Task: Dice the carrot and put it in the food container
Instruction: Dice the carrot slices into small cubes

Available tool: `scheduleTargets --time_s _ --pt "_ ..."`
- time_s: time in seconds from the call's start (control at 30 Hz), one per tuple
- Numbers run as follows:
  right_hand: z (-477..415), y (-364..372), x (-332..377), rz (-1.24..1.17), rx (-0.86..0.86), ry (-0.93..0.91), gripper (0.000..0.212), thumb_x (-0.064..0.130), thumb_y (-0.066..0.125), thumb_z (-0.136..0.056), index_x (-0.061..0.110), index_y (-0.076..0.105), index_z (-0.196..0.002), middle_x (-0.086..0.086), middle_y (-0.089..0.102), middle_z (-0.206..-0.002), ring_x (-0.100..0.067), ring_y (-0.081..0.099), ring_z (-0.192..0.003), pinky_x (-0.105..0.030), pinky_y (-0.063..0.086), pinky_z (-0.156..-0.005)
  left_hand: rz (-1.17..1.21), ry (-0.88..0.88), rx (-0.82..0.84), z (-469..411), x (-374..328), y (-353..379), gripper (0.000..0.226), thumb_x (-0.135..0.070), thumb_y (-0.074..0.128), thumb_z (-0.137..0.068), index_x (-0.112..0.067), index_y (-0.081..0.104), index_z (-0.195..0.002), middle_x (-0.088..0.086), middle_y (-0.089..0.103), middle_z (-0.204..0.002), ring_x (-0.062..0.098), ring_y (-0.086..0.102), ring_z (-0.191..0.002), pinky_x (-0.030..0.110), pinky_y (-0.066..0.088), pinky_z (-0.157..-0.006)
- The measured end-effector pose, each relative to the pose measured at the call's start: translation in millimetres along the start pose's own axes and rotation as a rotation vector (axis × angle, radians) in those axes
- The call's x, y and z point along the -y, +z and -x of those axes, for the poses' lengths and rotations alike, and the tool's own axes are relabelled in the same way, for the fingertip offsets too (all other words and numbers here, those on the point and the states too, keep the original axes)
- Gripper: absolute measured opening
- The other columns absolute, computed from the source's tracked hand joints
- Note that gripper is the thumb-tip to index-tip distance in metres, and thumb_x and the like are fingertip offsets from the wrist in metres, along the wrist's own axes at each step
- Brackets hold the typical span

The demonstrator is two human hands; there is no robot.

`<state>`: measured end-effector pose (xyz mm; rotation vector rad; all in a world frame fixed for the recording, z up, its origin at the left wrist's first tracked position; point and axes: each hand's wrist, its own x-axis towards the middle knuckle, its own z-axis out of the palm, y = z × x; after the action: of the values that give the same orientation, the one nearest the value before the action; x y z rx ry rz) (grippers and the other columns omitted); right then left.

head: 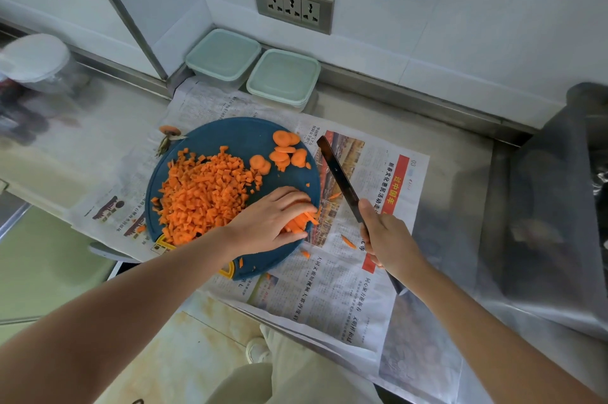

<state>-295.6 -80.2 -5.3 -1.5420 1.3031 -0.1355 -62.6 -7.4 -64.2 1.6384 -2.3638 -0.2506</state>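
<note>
Holding carrot sticks (301,222) beneath it: left hand (273,222) | right hand (390,240) grips knife (337,173), just right of sticks

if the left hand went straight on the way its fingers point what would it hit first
Likely the knife blade held by the right hand, just beyond the carrot sticks the left hand holds; the blade's height above the newspaper is unclear.

Kitchen, looks commercial: stainless steel worktop (460,156) with raised back edge, white tiled wall (427,8), triple socket panel (292,3) far centre, two lidded food containers (283,77) below it, chopping board (237,137) of diced carrot (204,193).
</note>
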Motion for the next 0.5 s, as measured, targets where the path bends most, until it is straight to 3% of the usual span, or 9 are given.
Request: scheduleTargets --time_s 0.17,0.37,0.5 --pt "5 6 1 -0.02 0.022 0.01 0.058 0.053 0.032 -0.098 0.009 0.041 -0.06 0.001 0.037 -0.049 -0.005 0.032 -0.035 -0.018 0.028 -0.041 -0.038 -0.15 -0.109 1 -10 7 0.042 -0.046 0.042 -0.094 -0.017 0.054 -0.121 0.002 0.052 -0.122 0.019 0.043 -0.117 0.033 0.039 -0.104" --pt "17 21 -5 -0.053 0.059 0.014 0.06 0.056 0.032 -0.097 0.011 0.04 -0.058 0.001 0.033 -0.047 -0.01 0.029 -0.037 -0.027 0.027 -0.045 -0.037 -0.662 -0.293 -7 -45 18 0.038 -0.035 0.051 -0.09 -0.009 0.056 -0.118 0.012 0.054 -0.115 0.027 0.048 -0.109 0.039 0.043 -0.098" --pt "22 32 -6 -0.025 0.084 0.037 0.061 0.058 0.03 -0.096 0.014 0.037 -0.055 0.003 0.03 -0.045 -0.011 0.026 -0.037 -0.03 0.024 -0.045 -0.017 -0.899 -0.308 -18 -68 18 0.042 -0.036 0.05 -0.09 -0.006 0.055 -0.119 0.015 0.055 -0.115 0.033 0.052 -0.107 0.045 0.046 -0.093"
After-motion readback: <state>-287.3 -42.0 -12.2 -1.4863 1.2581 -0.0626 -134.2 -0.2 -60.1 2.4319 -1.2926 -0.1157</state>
